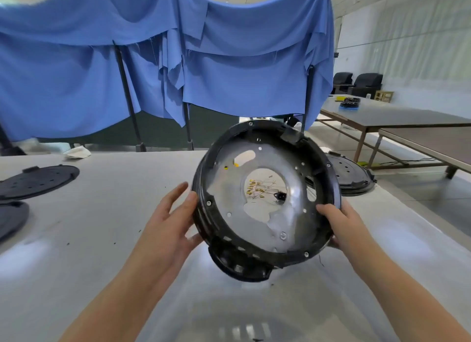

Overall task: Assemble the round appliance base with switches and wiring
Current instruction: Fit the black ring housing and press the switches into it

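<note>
Both hands hold up a round base (265,196) in the middle of the frame, above a pale table (102,214). The base is tilted, so its open inside faces the camera. It has a black ring on the outside and a grey metal plate inside the ring. The plate has a big hole in the middle and many small holes around it. A black tab sticks out from the bottom edge of the ring.

The left hand (175,214) is on the left side of the ring. Its thumb presses the rim and its fingers are spread out along the outside. The right hand (341,224) grips the lower right side of the ring, with the thumb on the inside edge and the fingers wrapped behind.

Through the big hole you can see small gold clips and thin wires (260,189) lying on the table behind, and one small black part (279,196) next to them.

Two dark round covers (38,181) lie flat at the left edge of the frame. Another dark round cover (351,173) lies to the right, just behind the base. A blue cloth (178,61) hangs across the top. Another table (382,112) stands at the upper right.
</note>
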